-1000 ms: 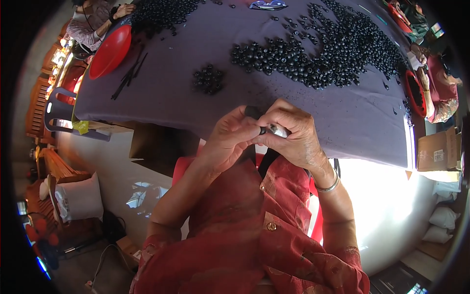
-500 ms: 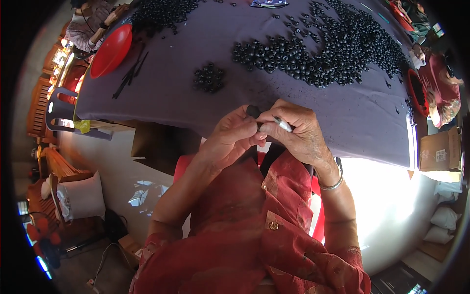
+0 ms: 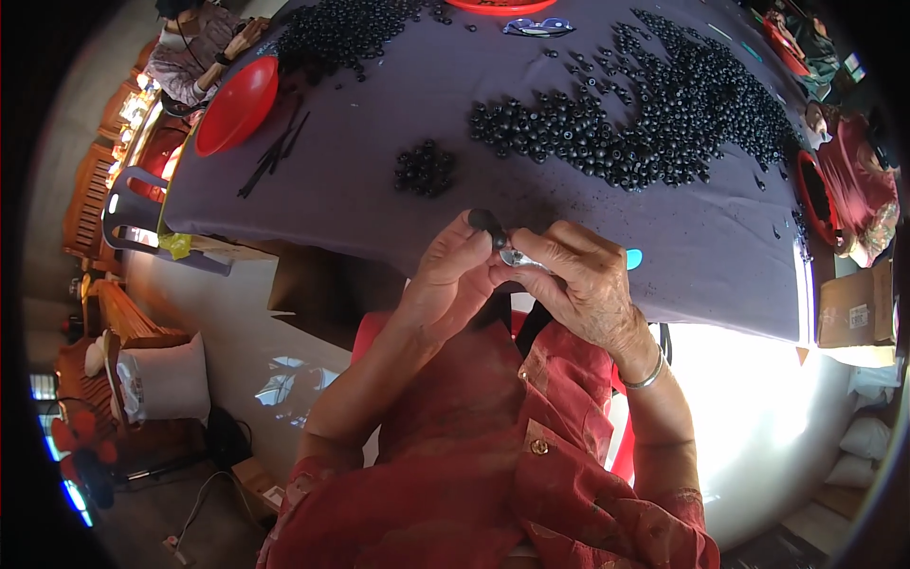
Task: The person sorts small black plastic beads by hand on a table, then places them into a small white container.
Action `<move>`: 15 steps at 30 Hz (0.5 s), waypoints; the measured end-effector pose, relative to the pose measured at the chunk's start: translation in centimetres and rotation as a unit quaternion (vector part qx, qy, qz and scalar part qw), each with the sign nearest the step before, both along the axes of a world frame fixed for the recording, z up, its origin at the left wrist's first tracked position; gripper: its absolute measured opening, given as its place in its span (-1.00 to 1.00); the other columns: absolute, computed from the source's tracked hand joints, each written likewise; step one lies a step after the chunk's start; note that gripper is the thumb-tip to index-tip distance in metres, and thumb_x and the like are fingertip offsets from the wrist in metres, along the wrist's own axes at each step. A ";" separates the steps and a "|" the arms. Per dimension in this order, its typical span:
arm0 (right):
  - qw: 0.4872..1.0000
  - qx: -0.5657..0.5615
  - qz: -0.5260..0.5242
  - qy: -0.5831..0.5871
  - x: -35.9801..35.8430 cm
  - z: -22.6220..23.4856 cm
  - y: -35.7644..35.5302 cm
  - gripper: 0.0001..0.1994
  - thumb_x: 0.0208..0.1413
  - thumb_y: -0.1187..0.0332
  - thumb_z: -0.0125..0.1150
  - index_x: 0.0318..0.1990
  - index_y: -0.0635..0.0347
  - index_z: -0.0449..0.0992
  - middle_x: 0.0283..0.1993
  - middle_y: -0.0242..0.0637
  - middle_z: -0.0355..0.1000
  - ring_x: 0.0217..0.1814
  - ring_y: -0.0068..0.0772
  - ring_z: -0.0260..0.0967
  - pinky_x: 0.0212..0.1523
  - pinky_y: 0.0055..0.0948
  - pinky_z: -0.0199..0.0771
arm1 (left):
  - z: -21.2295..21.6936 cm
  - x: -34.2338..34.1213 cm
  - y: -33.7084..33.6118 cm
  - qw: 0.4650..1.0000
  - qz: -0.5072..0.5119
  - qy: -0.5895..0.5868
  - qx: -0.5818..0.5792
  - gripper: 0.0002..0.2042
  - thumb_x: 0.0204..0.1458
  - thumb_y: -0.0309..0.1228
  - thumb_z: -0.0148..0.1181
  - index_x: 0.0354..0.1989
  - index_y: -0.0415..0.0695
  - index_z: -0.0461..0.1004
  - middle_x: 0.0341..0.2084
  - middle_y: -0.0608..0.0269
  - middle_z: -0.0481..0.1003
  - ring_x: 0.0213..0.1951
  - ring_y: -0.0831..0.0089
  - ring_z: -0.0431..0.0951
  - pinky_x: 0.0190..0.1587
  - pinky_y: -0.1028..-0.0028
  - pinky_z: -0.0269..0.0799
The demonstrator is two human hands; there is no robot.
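Observation:
My left hand (image 3: pixel 450 266) pinches a small black round piece (image 3: pixel 499 239) between thumb and fingers. Black material (image 3: pixel 482 220) covers the tip of its index finger. Closed around a small tool with a silvery metal blade (image 3: pixel 517 258), my right hand (image 3: pixel 583 280) holds the blade against the black piece. A turquoise end (image 3: pixel 633 258), apparently the tool's handle, sticks out past the knuckles. Beyond my hands lie a small heap of black round pieces (image 3: pixel 424 169) and a broad spread of the same kind (image 3: pixel 607 142), some showing a hole.
A purple cloth (image 3: pixel 351 204) covers the table. On it are a red basin (image 3: pixel 237 106), thin black strips (image 3: pixel 275 156), eyeglasses (image 3: pixel 538 27) and another black pile (image 3: pixel 341 38). Other people sit at the far left (image 3: pixel 194 57) and right (image 3: pixel 858 190). A cardboard box (image 3: pixel 856 308) stands right.
The view has shifted, so the table sits lower and a red basin shows at the far edge. My right hand has turned, bringing the silvery blade to the black piece and showing the turquoise end.

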State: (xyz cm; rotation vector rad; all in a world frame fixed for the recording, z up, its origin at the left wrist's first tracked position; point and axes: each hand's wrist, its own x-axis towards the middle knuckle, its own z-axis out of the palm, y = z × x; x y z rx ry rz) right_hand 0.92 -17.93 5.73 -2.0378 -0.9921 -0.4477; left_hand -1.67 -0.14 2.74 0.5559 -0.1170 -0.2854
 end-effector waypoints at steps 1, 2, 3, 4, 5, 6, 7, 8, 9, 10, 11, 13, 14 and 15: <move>1.000 -0.007 -0.007 -0.014 0.0 0.1 0.0 -0.66 -0.18 0.38 0.40 -0.18 0.23 0.54 -0.48 -0.32 0.38 -0.55 -0.36 0.30 -0.55 -0.41 0.33 | 0.0 0.0 -0.1 1.000 -0.001 0.000 -0.001 -0.90 0.16 -0.43 0.06 -0.17 -0.01 0.39 -0.29 0.35 0.49 -0.21 0.54 0.48 -0.12 0.44 0.42; 1.000 -0.007 -0.007 -0.013 0.0 0.2 0.0 -0.66 -0.18 0.38 0.40 -0.18 0.23 0.54 -0.48 -0.32 0.38 -0.55 -0.36 0.30 -0.55 -0.41 0.33 | 0.0 0.0 -0.1 1.000 0.001 -0.003 0.006 -0.90 0.16 -0.44 0.06 -0.17 -0.01 0.39 -0.29 0.36 0.48 -0.21 0.55 0.47 -0.12 0.44 0.42; 1.000 -0.013 -0.010 -0.017 -0.1 0.3 0.0 -0.66 -0.18 0.37 0.40 -0.18 0.23 0.54 -0.49 -0.32 0.38 -0.54 -0.36 0.30 -0.55 -0.41 0.33 | 0.0 0.0 -0.1 1.000 0.004 -0.006 0.013 -0.91 0.16 -0.44 0.06 -0.18 -0.01 0.39 -0.30 0.36 0.48 -0.22 0.56 0.46 -0.11 0.43 0.41; 1.000 -0.019 -0.013 -0.021 -0.1 0.3 0.1 -0.66 -0.17 0.37 0.40 -0.18 0.24 0.54 -0.49 -0.32 0.38 -0.54 -0.36 0.30 -0.55 -0.42 0.34 | 0.0 0.0 -0.1 1.000 0.004 -0.005 0.014 -0.91 0.16 -0.44 0.06 -0.18 -0.01 0.39 -0.30 0.36 0.48 -0.22 0.56 0.46 -0.11 0.43 0.41; 1.000 -0.018 -0.013 -0.020 -0.1 0.3 0.1 -0.66 -0.17 0.37 0.40 -0.18 0.24 0.54 -0.49 -0.32 0.38 -0.54 -0.36 0.30 -0.55 -0.42 0.34 | -0.1 0.0 0.0 1.000 0.002 -0.005 0.011 -0.91 0.16 -0.44 0.06 -0.18 -0.02 0.39 -0.30 0.37 0.48 -0.23 0.56 0.46 -0.11 0.43 0.41; 1.000 -0.010 -0.008 -0.006 -0.1 0.3 0.1 -0.66 -0.17 0.37 0.39 -0.17 0.24 0.54 -0.50 -0.32 0.37 -0.55 -0.37 0.30 -0.55 -0.42 0.34 | -0.2 0.0 -0.1 1.000 -0.001 -0.005 0.009 -0.92 0.16 -0.44 0.06 -0.19 -0.02 0.38 -0.30 0.37 0.47 -0.24 0.57 0.45 -0.10 0.42 0.40; 1.000 -0.003 -0.002 0.008 0.0 0.3 0.0 -0.66 -0.16 0.38 0.39 -0.17 0.24 0.54 -0.50 -0.32 0.36 -0.55 -0.37 0.30 -0.55 -0.42 0.33 | -0.3 0.1 0.0 1.000 -0.002 -0.005 0.008 -0.92 0.16 -0.44 0.06 -0.19 -0.02 0.38 -0.30 0.37 0.47 -0.24 0.57 0.45 -0.10 0.42 0.40; 1.000 -0.003 -0.003 0.009 0.0 0.2 0.0 -0.66 -0.16 0.38 0.39 -0.17 0.24 0.54 -0.50 -0.32 0.36 -0.55 -0.37 0.30 -0.55 -0.42 0.33 | -0.4 0.1 0.0 1.000 -0.007 -0.006 0.008 -0.92 0.16 -0.44 0.06 -0.20 -0.02 0.38 -0.31 0.38 0.47 -0.25 0.58 0.44 -0.09 0.42 0.39; 1.000 0.007 0.001 0.014 0.0 0.1 0.0 -0.67 -0.15 0.38 0.39 -0.17 0.24 0.54 -0.51 -0.31 0.36 -0.55 -0.37 0.30 -0.56 -0.43 0.33 | -0.5 0.1 0.1 1.000 -0.012 -0.007 0.008 -0.92 0.16 -0.44 0.07 -0.20 -0.02 0.38 -0.31 0.38 0.46 -0.26 0.58 0.44 -0.08 0.41 0.39; 1.000 0.018 0.005 0.018 0.1 0.0 0.0 -0.67 -0.14 0.38 0.38 -0.17 0.24 0.54 -0.51 -0.31 0.36 -0.56 -0.37 0.30 -0.56 -0.43 0.33 | -0.5 0.1 0.0 1.000 -0.012 -0.006 0.008 -0.92 0.16 -0.44 0.07 -0.20 -0.02 0.38 -0.31 0.38 0.46 -0.26 0.58 0.44 -0.08 0.41 0.39; 1.000 0.018 0.005 0.019 0.1 0.0 0.0 -0.67 -0.14 0.38 0.38 -0.17 0.24 0.54 -0.51 -0.31 0.36 -0.56 -0.37 0.30 -0.56 -0.43 0.33 | -0.5 0.0 -0.2 1.000 -0.008 -0.003 0.006 -0.89 0.14 -0.42 0.10 -0.18 -0.04 0.40 -0.31 0.39 0.47 -0.25 0.59 0.45 -0.16 0.48 0.39; 1.000 0.014 0.010 0.020 0.1 0.1 -0.1 -0.69 -0.12 0.40 0.37 -0.16 0.25 0.54 -0.52 -0.31 0.35 -0.56 -0.37 0.31 -0.56 -0.44 0.33 | -0.4 0.0 -0.3 1.000 -0.004 0.001 0.004 -0.86 0.13 -0.41 0.13 -0.15 -0.06 0.42 -0.32 0.40 0.49 -0.25 0.60 0.47 -0.23 0.56 0.40; 1.000 0.014 0.010 0.020 0.1 0.1 -0.1 -0.69 -0.12 0.40 0.37 -0.16 0.25 0.54 -0.52 -0.31 0.35 -0.56 -0.37 0.31 -0.56 -0.44 0.33 | -0.4 0.0 -0.3 1.000 -0.006 -0.003 0.004 -0.86 0.12 -0.41 0.13 -0.16 -0.07 0.42 -0.32 0.39 0.49 -0.25 0.60 0.47 -0.22 0.55 0.40; 0.999 0.020 0.014 0.036 0.0 0.1 -0.1 -0.69 -0.11 0.40 0.36 -0.16 0.26 0.54 -0.52 -0.30 0.35 -0.56 -0.38 0.31 -0.56 -0.44 0.33 | -0.4 -0.1 -0.3 1.000 -0.008 -0.006 0.005 -0.86 0.12 -0.41 0.13 -0.16 -0.07 0.42 -0.32 0.39 0.49 -0.25 0.59 0.47 -0.22 0.55 0.41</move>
